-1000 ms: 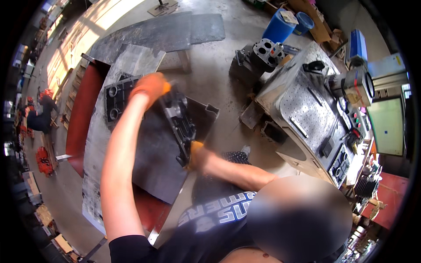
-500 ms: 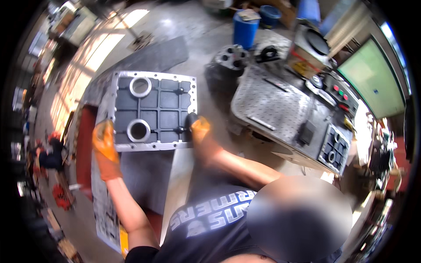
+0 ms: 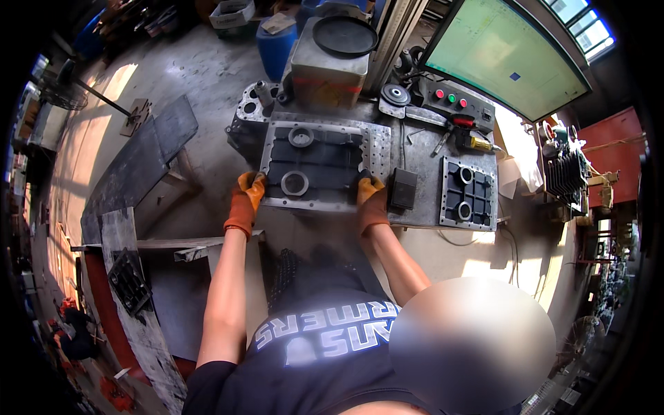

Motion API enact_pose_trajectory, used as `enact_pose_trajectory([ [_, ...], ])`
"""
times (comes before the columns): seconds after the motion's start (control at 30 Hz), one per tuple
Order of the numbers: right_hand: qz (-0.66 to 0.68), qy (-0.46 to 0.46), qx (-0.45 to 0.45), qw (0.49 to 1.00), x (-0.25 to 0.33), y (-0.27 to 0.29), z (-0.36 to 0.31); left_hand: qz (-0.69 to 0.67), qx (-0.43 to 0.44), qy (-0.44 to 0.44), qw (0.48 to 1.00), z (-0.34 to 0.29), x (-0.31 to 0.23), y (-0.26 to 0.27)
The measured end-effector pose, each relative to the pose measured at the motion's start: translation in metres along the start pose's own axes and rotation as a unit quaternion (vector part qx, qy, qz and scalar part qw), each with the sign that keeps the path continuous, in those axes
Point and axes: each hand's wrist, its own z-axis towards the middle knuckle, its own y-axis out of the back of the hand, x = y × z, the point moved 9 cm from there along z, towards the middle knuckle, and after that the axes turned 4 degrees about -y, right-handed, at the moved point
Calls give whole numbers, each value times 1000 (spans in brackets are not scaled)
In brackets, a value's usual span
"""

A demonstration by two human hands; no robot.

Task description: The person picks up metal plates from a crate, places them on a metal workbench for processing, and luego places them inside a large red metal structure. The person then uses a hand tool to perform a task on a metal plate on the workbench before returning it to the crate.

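- The left hand, in an orange glove, is closed on the left edge of a ribbed cast-metal cover plate, near its front corner.
- The right hand, also gloved, grips the opposite edge, fingers curled in near the other front corner.
- The plate lies roughly level between them, over the front-left part of the surface; whether it touches is unclear.
- It looks stiff and probably heavy, perhaps brittle if knocked; the smooth rim could slip or bite. Both side edges, held evenly, seem the sound grip, clear of the two raised rings.
- Just right of the right hand is a small dark box, by the surface's front edge.
- A smaller ribbed plate lies at the front-right corner.
- Beyond it, toward the back, are a yellow-handled tool and a push-button control box.
- Behind stands a large greenish screen.
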Motion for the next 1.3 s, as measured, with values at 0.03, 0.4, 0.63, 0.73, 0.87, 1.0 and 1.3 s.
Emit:
enact_pose_trajectory([
  [0.03, 46, -7, -33, 998, -23, -1, 12, -41, 14, 10, 999, 4, 11, -10],
  [0.4, -178, 17, -114, 977, -9, 1, 17, -15, 93, 63, 994, 24, 31, -29],
  [0.63, -287, -46, -15, 957, 17, -7, 14, 283, 123, 19, 951, 36, -10, -22],
  [0.73, -376, -14, 20, 926, 26, -19, 19, 318, 123, -10, 940, 45, 2, -11],
  [0.87, -479, -11, 75, 874, 24, -22, 24, 378, 140, -27, 915, 46, -10, -13],
  [1.0, -517, -11, 84, 852, 29, -21, 23, 555, 168, -82, 810, 44, -42, -27],
  [1.3, -545, -23, 97, 832, 46, -16, 20, 473, 15, -106, 875, 22, -34, -21],
])
